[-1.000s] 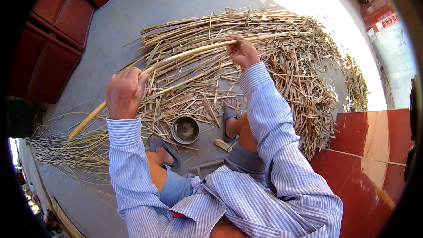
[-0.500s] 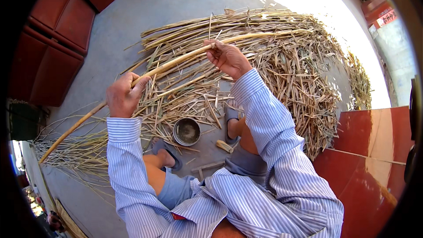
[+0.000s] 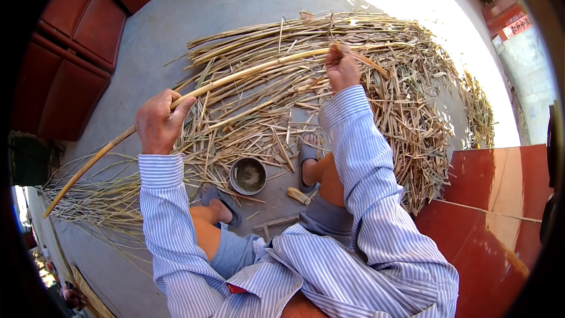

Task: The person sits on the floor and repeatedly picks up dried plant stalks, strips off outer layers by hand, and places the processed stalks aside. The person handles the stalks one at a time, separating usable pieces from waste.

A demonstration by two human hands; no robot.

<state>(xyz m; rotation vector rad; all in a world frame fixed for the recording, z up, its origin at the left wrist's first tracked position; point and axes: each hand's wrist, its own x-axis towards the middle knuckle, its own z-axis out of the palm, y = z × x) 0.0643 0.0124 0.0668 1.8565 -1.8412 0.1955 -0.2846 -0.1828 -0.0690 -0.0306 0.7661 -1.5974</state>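
Note:
A long pale-yellow plant stalk (image 3: 247, 71) runs across in front of me, its thin end out at the lower left. My left hand (image 3: 160, 119) is wrapped round it, thumb along the top. Farther right along the stalk, my right hand (image 3: 343, 69) is closed in a pinch on a strip of dry brown leaf sheath (image 3: 371, 63), which trails off to the right of the fingers. Below both hands lies a heap of cut stalks (image 3: 235, 53) with dry leaf litter (image 3: 388, 118) to its right.
A round metal bowl (image 3: 248, 176) stands on the grey floor between my sandalled feet, with a short wooden piece (image 3: 299, 195) nearby. Thin stripped stems (image 3: 100, 200) spread at the left. Dark red cabinets (image 3: 70, 53) stand far left; red panels (image 3: 494, 200) are at right.
My right hand has moved right along the stalk, and a brown sheath strip now shows in its fingers. My left hand has shifted slightly left with the stalk.

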